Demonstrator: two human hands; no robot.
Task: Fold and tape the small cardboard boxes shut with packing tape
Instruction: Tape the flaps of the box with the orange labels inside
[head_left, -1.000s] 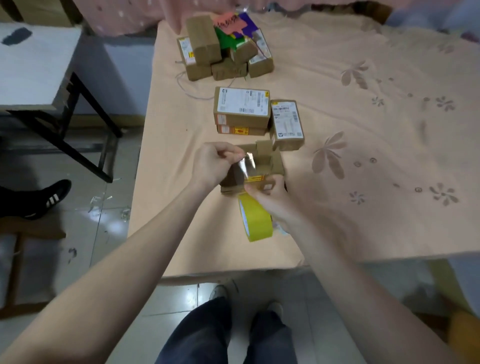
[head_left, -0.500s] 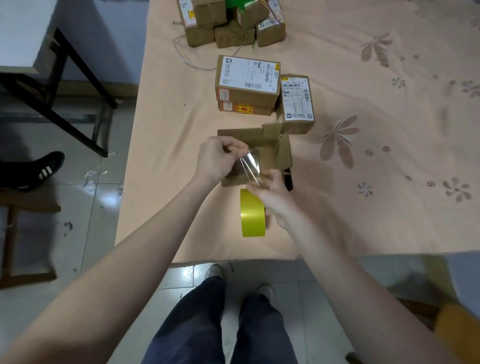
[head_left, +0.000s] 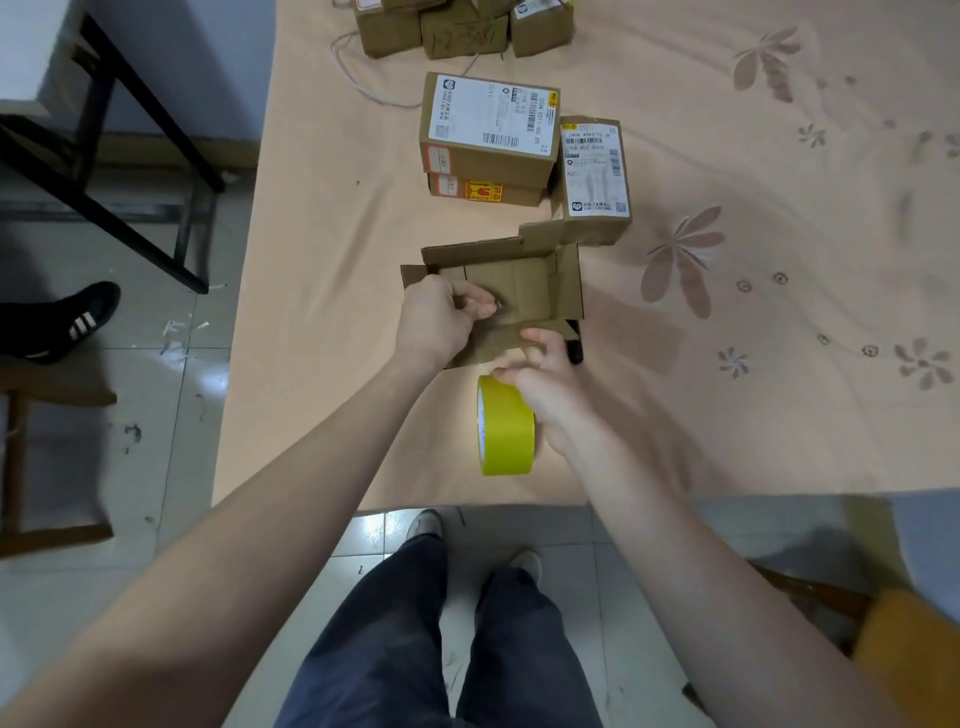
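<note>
Cardboard box (head_left: 524, 291), flaps open, sat on desk (head_left: 322, 291) w/ left hand (head_left: 441, 317) pinching clear tape inside; right hand (head_left: 550, 395) gripped yellow tape roll (head_left: 506, 426) at its near wall. Handwritten "1-2-30.." on far box (head_left: 464, 37), partly legible.

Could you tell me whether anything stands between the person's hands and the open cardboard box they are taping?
Nothing visible does. The left hand already rests on the open cardboard box, pinching something small over it, and the right hand touches its near flap while holding the yellow tape roll. The labelled boxes sit behind it.
</note>
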